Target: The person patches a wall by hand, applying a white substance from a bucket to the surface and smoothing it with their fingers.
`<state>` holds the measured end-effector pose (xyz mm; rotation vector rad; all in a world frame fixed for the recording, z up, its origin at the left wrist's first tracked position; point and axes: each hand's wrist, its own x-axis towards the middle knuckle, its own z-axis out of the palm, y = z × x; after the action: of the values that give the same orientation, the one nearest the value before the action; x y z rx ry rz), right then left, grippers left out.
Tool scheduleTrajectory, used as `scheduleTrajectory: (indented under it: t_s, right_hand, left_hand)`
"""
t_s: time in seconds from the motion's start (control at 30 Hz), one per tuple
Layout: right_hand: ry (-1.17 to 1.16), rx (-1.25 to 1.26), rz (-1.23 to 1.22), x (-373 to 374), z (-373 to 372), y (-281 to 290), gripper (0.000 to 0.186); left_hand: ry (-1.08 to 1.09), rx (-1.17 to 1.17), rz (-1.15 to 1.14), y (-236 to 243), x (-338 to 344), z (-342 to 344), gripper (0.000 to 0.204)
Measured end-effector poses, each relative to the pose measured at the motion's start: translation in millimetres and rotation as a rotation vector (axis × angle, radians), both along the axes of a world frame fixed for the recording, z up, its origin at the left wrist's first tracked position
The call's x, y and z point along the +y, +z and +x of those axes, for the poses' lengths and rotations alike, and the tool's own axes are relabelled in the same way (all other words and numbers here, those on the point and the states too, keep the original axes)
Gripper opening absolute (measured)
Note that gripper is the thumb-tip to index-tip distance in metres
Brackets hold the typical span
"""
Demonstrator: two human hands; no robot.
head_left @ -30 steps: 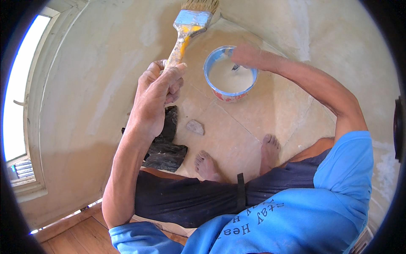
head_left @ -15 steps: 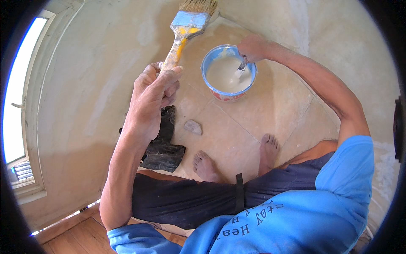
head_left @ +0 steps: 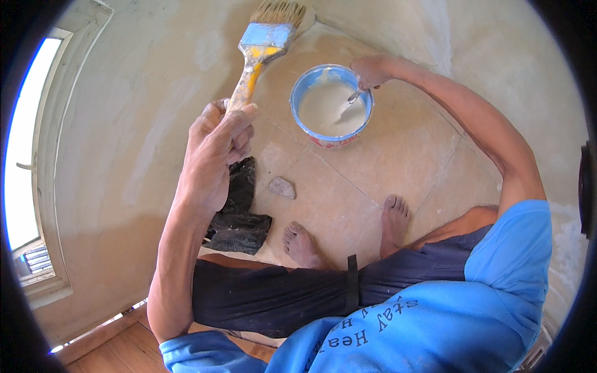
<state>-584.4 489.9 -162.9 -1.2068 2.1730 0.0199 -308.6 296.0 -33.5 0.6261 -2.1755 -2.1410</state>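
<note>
My left hand (head_left: 221,140) is closed round the handle of a wide paintbrush (head_left: 267,37), raised bristles-up on the left. Its ferrule is blue, and its yellow handle is smeared with dried paint. Over the right rim of a blue bucket (head_left: 301,86), my right hand (head_left: 373,71) grips a putty knife (head_left: 353,99), its handle mostly hidden by my fingers. The blade tilts down into thick cream-white liquid (head_left: 323,109) in the bucket, which stands on the tiled floor.
A crumpled black plastic sheet (head_left: 239,227) and a small grey stone-like lump (head_left: 282,187) lie on the floor (head_left: 348,199) near my bare feet (head_left: 395,224). Patchy plastered walls (head_left: 124,137) rise around the corner. A bright window (head_left: 28,149) is at the far left.
The paintbrush and my left hand have shifted slightly left and a little down in view. In the liquid, the putty knife's blade has moved slightly left relative to the bucket.
</note>
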Motion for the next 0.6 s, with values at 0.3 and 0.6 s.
scheduleTrajectory:
  t_s: [0.3,0.6]
  right_hand:
    - [-0.071,0.197,-0.165,12.2,-10.5,11.8,0.017]
    - [0.333,0.555,-0.280,-2.4,35.2,72.0,0.006]
  left_hand:
    - [0.013,-0.021,0.029,1.2,-0.4,0.3,0.029]
    - [0.026,-0.025,-0.009,1.5,-0.4,2.6,0.022]
